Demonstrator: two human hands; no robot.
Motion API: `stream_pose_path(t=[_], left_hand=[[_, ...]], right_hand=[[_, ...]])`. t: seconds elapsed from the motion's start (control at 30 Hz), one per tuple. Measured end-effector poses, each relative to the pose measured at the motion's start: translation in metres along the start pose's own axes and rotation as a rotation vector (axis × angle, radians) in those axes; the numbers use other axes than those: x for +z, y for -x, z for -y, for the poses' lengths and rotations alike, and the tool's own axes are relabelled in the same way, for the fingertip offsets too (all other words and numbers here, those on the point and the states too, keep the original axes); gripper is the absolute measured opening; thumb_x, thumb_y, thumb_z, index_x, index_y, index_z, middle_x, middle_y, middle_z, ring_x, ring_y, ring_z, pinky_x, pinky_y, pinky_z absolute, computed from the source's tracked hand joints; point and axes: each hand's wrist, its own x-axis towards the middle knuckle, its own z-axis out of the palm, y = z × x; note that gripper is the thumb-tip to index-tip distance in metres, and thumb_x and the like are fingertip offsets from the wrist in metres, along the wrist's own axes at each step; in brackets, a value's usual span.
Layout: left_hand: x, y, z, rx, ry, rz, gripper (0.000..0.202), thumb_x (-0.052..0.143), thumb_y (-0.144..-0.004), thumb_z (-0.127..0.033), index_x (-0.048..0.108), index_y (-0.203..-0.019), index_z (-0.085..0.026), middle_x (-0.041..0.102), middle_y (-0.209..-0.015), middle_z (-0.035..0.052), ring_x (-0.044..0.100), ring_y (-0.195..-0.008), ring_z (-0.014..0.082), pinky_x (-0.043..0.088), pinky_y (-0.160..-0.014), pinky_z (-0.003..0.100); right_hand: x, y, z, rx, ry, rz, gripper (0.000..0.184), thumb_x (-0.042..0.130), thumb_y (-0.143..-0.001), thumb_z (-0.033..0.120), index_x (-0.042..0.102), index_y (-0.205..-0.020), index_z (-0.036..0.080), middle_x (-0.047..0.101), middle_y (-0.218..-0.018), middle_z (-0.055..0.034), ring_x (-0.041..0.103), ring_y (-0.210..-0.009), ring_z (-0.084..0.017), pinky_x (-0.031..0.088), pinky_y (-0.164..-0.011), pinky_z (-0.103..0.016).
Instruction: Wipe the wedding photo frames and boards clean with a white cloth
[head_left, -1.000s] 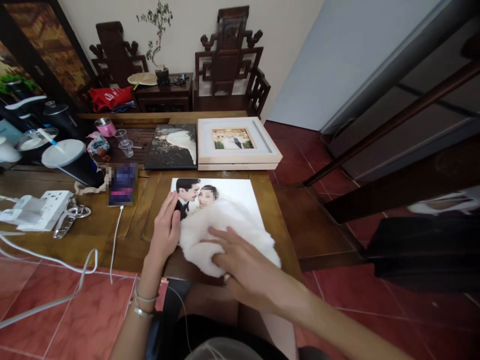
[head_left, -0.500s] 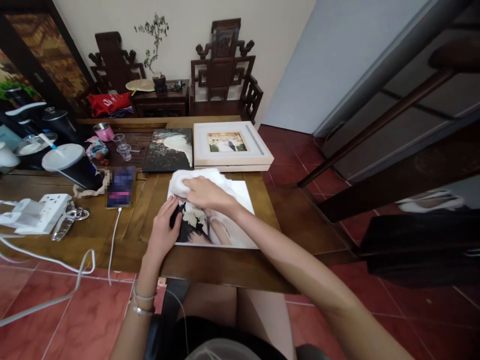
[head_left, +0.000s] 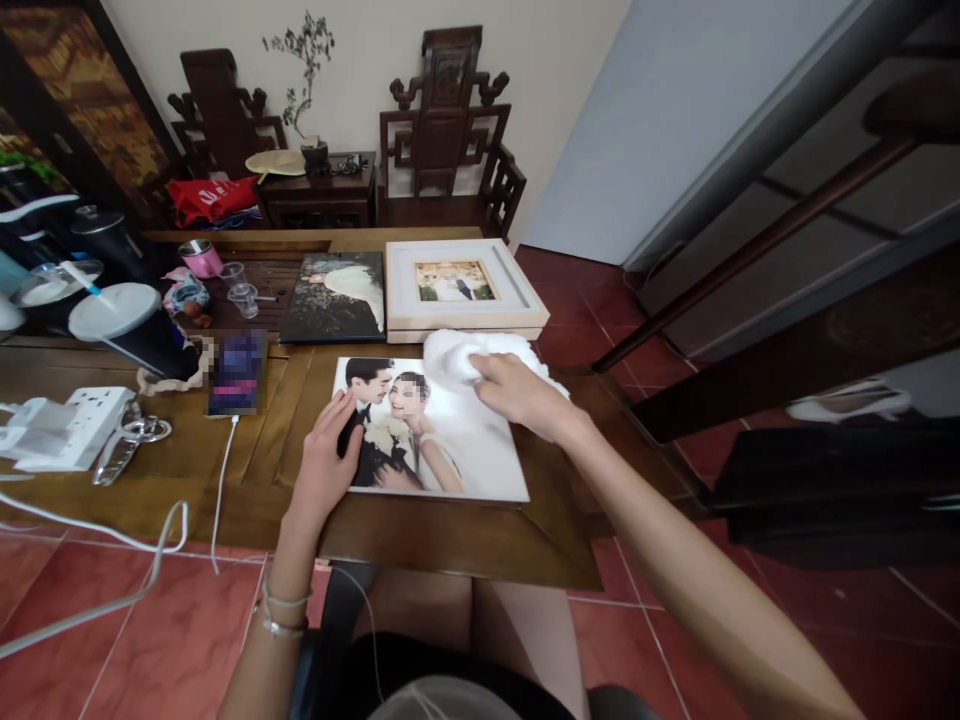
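A large wedding photo print (head_left: 450,450) lies flat on the wooden table (head_left: 450,540) in front of me. My left hand (head_left: 326,465) rests flat on the print's left edge, fingers spread, pinning it down. My right hand (head_left: 517,392) is closed on a fluffy white cloth (head_left: 457,358) pressed against the print's upper right corner.
Behind the print lie a dark photo panel (head_left: 339,297) and a white framed photo (head_left: 461,290). To the left are a phone (head_left: 237,373) on a cable, a white power strip (head_left: 79,425), cups and a kettle. Carved chairs stand at the back wall.
My right hand carried the cloth from the print's near part up to its top left, then across to the upper right corner. My left hand stayed on the left edge.
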Motion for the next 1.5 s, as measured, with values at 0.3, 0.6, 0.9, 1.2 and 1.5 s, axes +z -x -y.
stream_pose_path(t=[0.3, 0.6, 0.9, 1.2, 1.5], left_hand=[[-0.002, -0.002, -0.003, -0.024, -0.018, 0.022, 0.038, 0.048, -0.092, -0.024, 0.055, -0.129, -0.018, 0.056, -0.135, 0.0116, 0.045, -0.132, 0.0242, 0.038, -0.11, 0.047], [0.0, -0.001, 0.003, 0.015, -0.017, 0.015, 0.038, 0.048, -0.092, -0.024, 0.055, -0.13, -0.02, 0.056, -0.136, 0.0097, 0.045, -0.133, 0.0234, 0.038, -0.11, 0.048], [-0.001, -0.001, 0.003, 0.019, -0.025, 0.007, 0.038, 0.049, -0.092, -0.023, 0.055, -0.129, -0.019, 0.056, -0.135, 0.0108, 0.046, -0.132, 0.0234, 0.039, -0.109, 0.048], [0.0, -0.002, 0.001, 0.009, -0.031, 0.011, 0.038, 0.047, -0.092, -0.023, 0.055, -0.129, -0.015, 0.056, -0.134, 0.0129, 0.045, -0.133, 0.023, 0.038, -0.11, 0.046], [0.0, 0.0, 0.003, 0.001, -0.004, 0.045, 0.04, 0.045, -0.094, -0.024, 0.051, -0.133, -0.017, 0.052, -0.139, 0.0109, 0.04, -0.136, 0.022, 0.034, -0.113, 0.045]], right_hand=[[0.018, 0.127, 0.058, -0.188, -0.082, 0.105, 0.039, 0.042, -0.057, -0.001, 0.061, -0.083, 0.02, 0.056, -0.13, -0.01, 0.036, -0.134, -0.027, 0.035, -0.105, -0.043], [-0.013, 0.068, 0.051, -0.078, 0.001, 0.142, 0.027, 0.042, -0.067, 0.002, 0.058, -0.082, 0.017, 0.061, -0.088, -0.011, 0.061, -0.085, -0.024, 0.047, -0.076, -0.033], [0.0, -0.001, 0.029, -0.059, 0.063, 0.06, 0.026, 0.041, -0.071, 0.004, 0.059, -0.087, 0.014, 0.062, -0.106, -0.0167, 0.054, -0.107, -0.03, 0.043, -0.087, -0.042], [0.037, 0.126, 0.055, -0.19, -0.039, 0.122, 0.037, 0.044, -0.062, 0.001, 0.065, -0.088, 0.018, 0.048, -0.141, -0.01, 0.025, -0.139, -0.033, 0.023, -0.109, -0.058], [-0.021, 0.089, 0.07, -0.087, 0.027, 0.225, 0.032, 0.042, -0.069, 0.003, 0.063, -0.089, 0.016, 0.064, -0.093, -0.0124, 0.061, -0.084, -0.025, 0.046, -0.073, -0.034]])
